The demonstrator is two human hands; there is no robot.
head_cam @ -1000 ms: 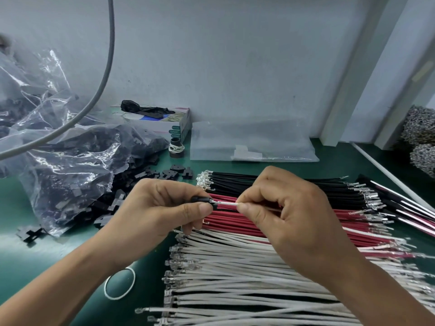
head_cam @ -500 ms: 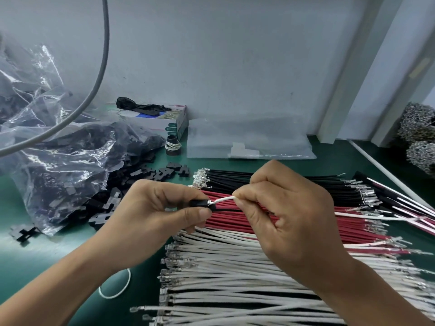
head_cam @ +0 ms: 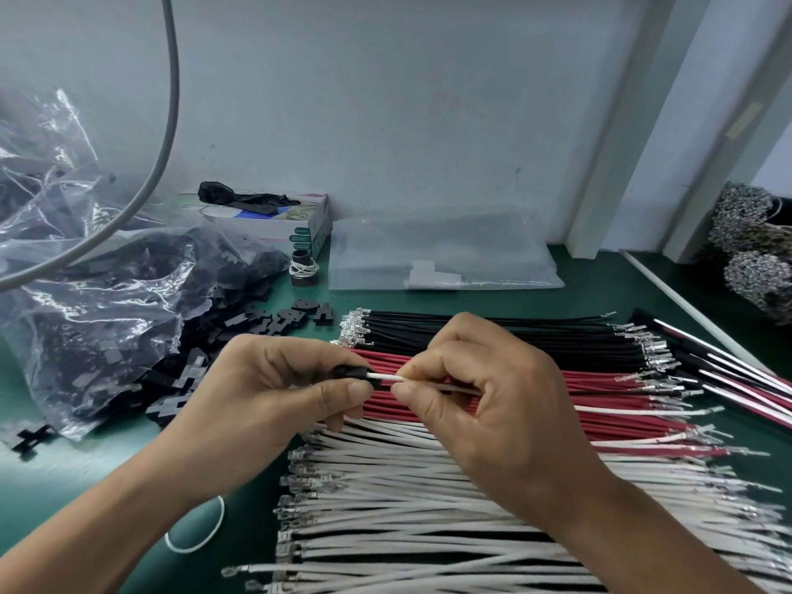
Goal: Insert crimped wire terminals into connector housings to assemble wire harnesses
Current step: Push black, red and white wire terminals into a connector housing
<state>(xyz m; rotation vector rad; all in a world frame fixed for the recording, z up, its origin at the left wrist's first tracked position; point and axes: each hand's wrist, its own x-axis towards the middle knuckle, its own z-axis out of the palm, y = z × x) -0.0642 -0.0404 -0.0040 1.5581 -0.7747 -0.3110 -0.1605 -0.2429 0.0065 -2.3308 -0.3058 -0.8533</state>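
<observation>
Since the earlier frame, little had shifted: the white wire (head_cam: pixel 385 376) looked seated slightly deeper in the black connector housing (head_cam: pixel 349 373). From the head view, the left hand (head_cam: pixel 274 396) pinched the housing above the red wires (head_cam: pixel 471 405) on the counter (head_cam: pixel 64 469), while the right hand (head_cam: pixel 484 400) pinched the wire just beside it. Light and bendy, the wire probably handles best gripped close to its terminal.

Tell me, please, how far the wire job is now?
Done: some finished-looking wire sets lie at far right. In hand: the left hand holds a black housing, and the right hand pinches a white wire whose end is at the housing. Left: large rows of black wires, red wires and white wires, plus a bag of housings.
</observation>
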